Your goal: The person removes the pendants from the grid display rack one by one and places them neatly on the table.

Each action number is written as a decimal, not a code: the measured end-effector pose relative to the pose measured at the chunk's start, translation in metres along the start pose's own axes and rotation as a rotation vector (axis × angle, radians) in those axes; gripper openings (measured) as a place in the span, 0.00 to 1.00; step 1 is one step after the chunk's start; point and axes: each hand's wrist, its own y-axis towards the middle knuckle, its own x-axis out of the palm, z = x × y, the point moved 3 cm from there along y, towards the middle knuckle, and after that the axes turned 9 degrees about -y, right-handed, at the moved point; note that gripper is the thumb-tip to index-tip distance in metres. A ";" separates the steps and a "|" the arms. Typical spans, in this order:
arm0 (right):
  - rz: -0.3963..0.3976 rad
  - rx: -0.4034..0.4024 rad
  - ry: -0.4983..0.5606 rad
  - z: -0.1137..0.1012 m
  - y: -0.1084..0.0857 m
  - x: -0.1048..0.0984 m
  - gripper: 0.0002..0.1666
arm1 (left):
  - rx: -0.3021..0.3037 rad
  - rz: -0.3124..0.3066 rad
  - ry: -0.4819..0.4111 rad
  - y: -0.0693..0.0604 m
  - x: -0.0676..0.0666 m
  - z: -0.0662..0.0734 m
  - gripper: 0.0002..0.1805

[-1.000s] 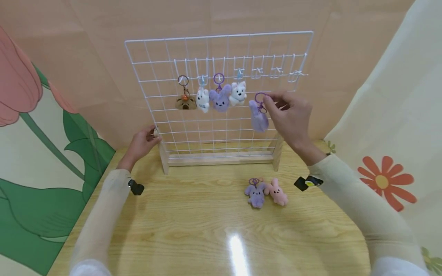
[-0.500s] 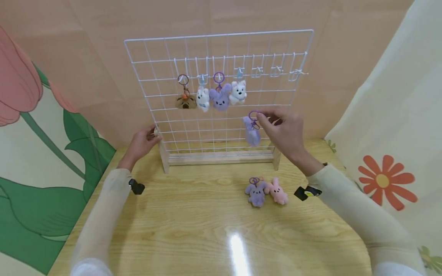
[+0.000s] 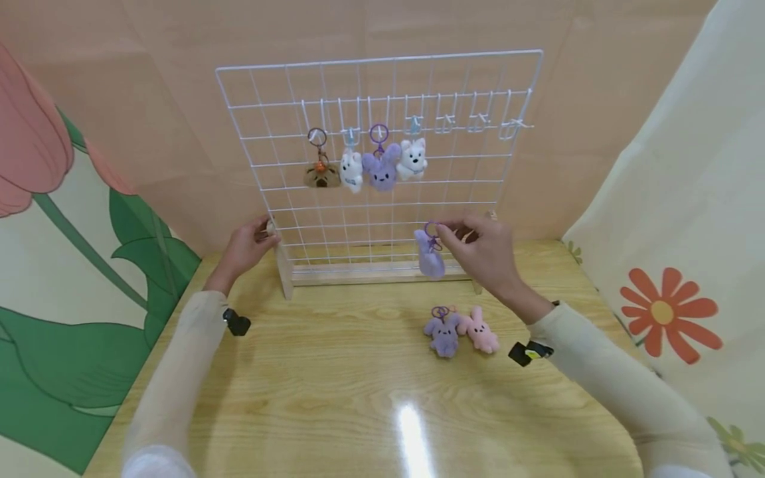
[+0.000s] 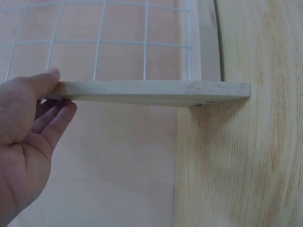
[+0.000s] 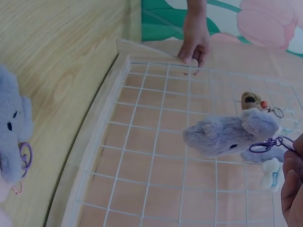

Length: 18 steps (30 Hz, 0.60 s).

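Observation:
My right hand [image 3: 483,251] pinches the purple ring of a plush bunny keychain [image 3: 431,259], which dangles in front of the lower right of the white wire grid rack [image 3: 335,218]. In the right wrist view the purple bunny [image 5: 222,135] hangs from its ring beside my fingers [image 5: 293,182]. My left hand [image 3: 243,247] grips the top of the rack's left wooden side support [image 3: 283,269]. The left wrist view shows the thumb on one face of that wooden support [image 4: 156,88] and the fingers curled against the other.
On hooks hang a brown plush keychain [image 3: 321,175], a white one [image 3: 351,172], a purple bunny [image 3: 382,168] and a white dog [image 3: 412,160]. Bare hooks [image 3: 479,124] sit further right. A purple bunny [image 3: 444,336] and a pink bunny [image 3: 481,332] lie on the wooden table [image 3: 335,385].
My right hand has moved down and to the left with the purple bunny keychain, from near hook height toward the rack's base. The left hand stays on the wooden support.

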 end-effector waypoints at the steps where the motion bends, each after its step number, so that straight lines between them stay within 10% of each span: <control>1: -0.003 0.001 0.005 0.000 -0.002 0.001 0.05 | 0.001 0.000 0.002 0.000 0.000 0.000 0.36; 18: -0.085 0.035 0.003 0.004 -0.045 0.016 0.03 | -0.003 -0.009 0.023 0.002 -0.001 -0.004 0.37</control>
